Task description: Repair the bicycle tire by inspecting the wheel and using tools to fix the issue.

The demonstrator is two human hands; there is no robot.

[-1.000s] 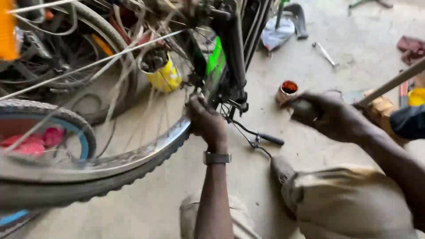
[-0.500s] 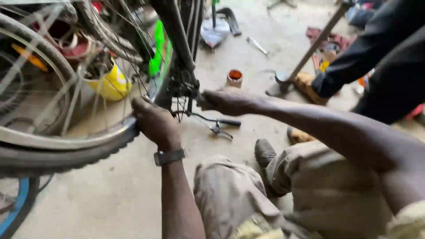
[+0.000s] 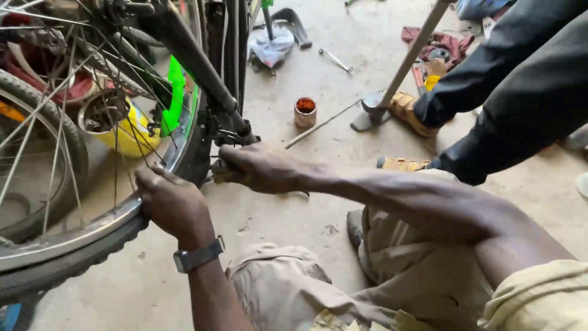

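A bicycle wheel with a black tyre and silver rim (image 3: 92, 236) fills the left of the head view. My left hand (image 3: 171, 202), with a watch on the wrist, grips the rim and tyre at the lower edge. My right hand (image 3: 254, 167) is closed around a small black part by the brake at the black frame (image 3: 190, 55), just beside the tyre. What sits under its fingers is hidden. My knees in tan trousers (image 3: 392, 276) are below.
A yellow can (image 3: 122, 125) shows behind the spokes. A small tin with orange contents (image 3: 305, 112), a thin rod (image 3: 321, 124), a wrench (image 3: 334, 59) and a cloth (image 3: 272, 43) lie on the concrete floor. Another person in dark sleeves and tan sandals (image 3: 407, 113) stands at right beside a pump base (image 3: 370, 113).
My right hand came in from the right to the brake area by the tyre. My left hand stays on the rim. The view shifted, and the other person came into sight.
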